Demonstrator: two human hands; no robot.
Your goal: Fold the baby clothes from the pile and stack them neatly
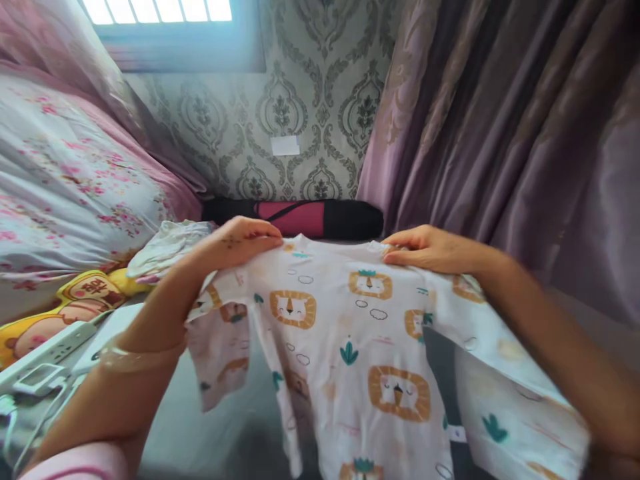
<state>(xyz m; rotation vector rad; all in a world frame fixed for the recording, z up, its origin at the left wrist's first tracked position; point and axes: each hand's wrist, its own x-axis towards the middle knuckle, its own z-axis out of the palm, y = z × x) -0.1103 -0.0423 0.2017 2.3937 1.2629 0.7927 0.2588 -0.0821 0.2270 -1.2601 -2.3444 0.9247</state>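
A white baby shirt [345, 320] printed with lion faces, clouds and green leaves hangs spread between my two hands. My left hand [243, 239] pinches its left shoulder close to the neckline. On the other side, my right hand [425, 248] grips the right shoulder, its thumb and fingers closed on the cloth. Both sleeves droop outward beneath my forearms, and a small white tag shows at the right side seam. The shirt's lower end runs out of the bottom of the view.
A black and pink rolled bag [300, 217] lies against the wall. At left are a folded pale cloth [173, 248], a yellow cartoon pillow [80, 297], a white power strip [60, 343] with cables, and floral bedding [75, 173]. Purple curtains [500, 133] hang at right. A grey surface [200, 440] lies below.
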